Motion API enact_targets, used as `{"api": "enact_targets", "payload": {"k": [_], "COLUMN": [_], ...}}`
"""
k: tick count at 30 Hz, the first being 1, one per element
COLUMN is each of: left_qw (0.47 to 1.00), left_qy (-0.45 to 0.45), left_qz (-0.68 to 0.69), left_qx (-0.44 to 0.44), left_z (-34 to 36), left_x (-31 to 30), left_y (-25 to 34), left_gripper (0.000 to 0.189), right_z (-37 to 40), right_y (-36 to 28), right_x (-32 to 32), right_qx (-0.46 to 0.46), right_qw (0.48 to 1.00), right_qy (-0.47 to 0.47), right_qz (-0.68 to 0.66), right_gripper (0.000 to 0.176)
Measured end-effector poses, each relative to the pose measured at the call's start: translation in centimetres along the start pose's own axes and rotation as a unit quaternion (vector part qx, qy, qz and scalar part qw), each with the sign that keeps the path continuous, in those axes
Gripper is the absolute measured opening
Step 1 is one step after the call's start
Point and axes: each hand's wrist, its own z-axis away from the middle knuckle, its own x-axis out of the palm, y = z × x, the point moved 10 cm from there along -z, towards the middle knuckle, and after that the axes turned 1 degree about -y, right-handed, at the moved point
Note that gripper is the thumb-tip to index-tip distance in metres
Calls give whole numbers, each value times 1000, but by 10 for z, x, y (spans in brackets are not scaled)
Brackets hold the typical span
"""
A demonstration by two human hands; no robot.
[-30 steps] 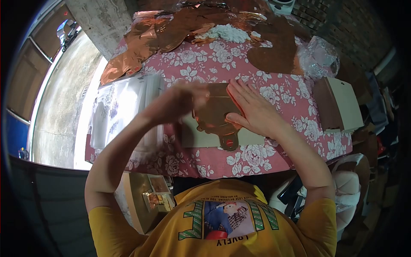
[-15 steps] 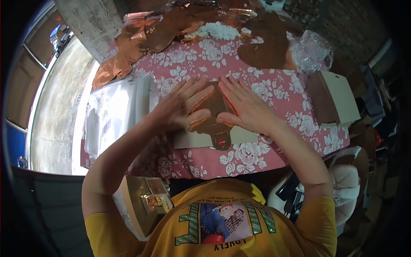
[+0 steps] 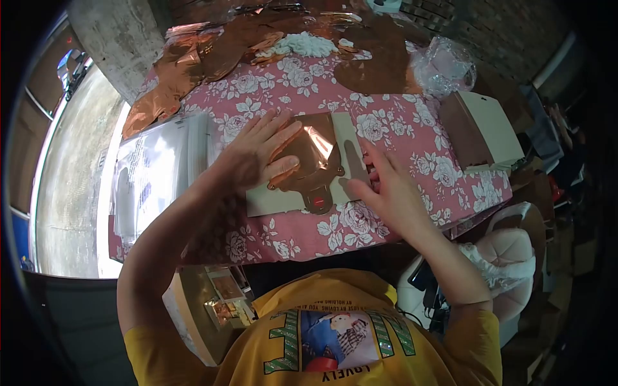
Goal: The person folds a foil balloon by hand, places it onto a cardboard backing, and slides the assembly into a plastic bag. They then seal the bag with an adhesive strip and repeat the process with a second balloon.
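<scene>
A shiny copper-brown cutout (image 3: pixel 312 151), apparently foil or thin film, lies on a cream card (image 3: pixel 257 203) in front of me. Its narrow tab with a small red mark points toward me. My left hand (image 3: pixel 265 151) rests flat on the cutout's left side, fingers stretched away from me and covering part of it. Over by the card's right edge is my right hand (image 3: pixel 387 186), fingers loosely bent and apart, thumb near the border. It holds nothing and casts a shadow on the card.
Clear plastic sleeves (image 3: pixel 161 170) are piled at the left. A stack of cream cards (image 3: pixel 483 132) stands at the right, with crumpled clear plastic (image 3: pixel 445 66) behind it. Copper-coloured sheets (image 3: pixel 241 48) and a white fluffy heap (image 3: pixel 302 45) lie along the flowered table's far side.
My right hand has lifted off the cutout and moved right to the card's edge, uncovering the cutout's right side. My left hand stays flat on it. The whole view has shifted slightly.
</scene>
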Motion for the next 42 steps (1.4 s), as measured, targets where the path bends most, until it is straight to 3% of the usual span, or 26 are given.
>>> {"api": "enact_targets", "payload": {"k": [3,7,10,15,17,19,21,23,27,29,30,32,33,36,38,41,42], "left_qw": [999,998,998,994,996,997,998,998,1000,996,999,994,999,999,992,999,999], "left_qy": [-26,-49,-57,-98,-84,-76,-66,-57,-20,-48,-26,-43,-25,-35,-31,-49,-42], "left_qz": [26,24,18,20,16,16,13,15,9,-37,22,-58,8,4,-30,7,8], "left_qx": [-16,-26,-25,-41,-23,-20,-16,-10,7,60,26,82,33,10,120,-22,-15], "left_z": [0,-1,-2,-2,-1,-1,-1,-2,-1,0,-1,-1,-5,-5,-6,-6,-4], "left_x": [0,4,10,12,9,8,6,4,3,15,1,15,-2,3,-5,5,1], "left_y": [-1,-3,-9,-10,-6,-5,-3,0,-2,-4,0,-2,7,1,24,0,5], "left_gripper": [65,66,66,64,63,63,62,61,63,65,65,65,67,65,63,59,59], "right_z": [-3,-12,-13,16,44,73,101,120,120,111,102,93,88,77,68,64,66], "right_y": [5,25,27,31,55,72,95,113,135,135,130,129,134,116,113,91,87], "right_x": [4,8,14,-10,-22,-47,-81,-103,-99,-82,-79,-74,-72,-83,-83,-89,-89], "right_qx": [61,81,55,36,119,160,175,176,155,162,155,139,139,109,77,99,90], "right_qw": [998,992,977,973,962,939,942,913,892,910,922,924,929,955,971,960,949], "right_qy": [2,-6,-31,-25,-69,-36,15,122,229,222,224,237,227,240,226,203,213], "right_qz": [-10,-98,-203,-227,-234,-303,-287,-346,-358,-310,-277,-267,-258,-138,-1,167,215], "right_gripper": [79,84,80,69,63,54,51,51,47,46,47,47,46,44,44,39,35]}}
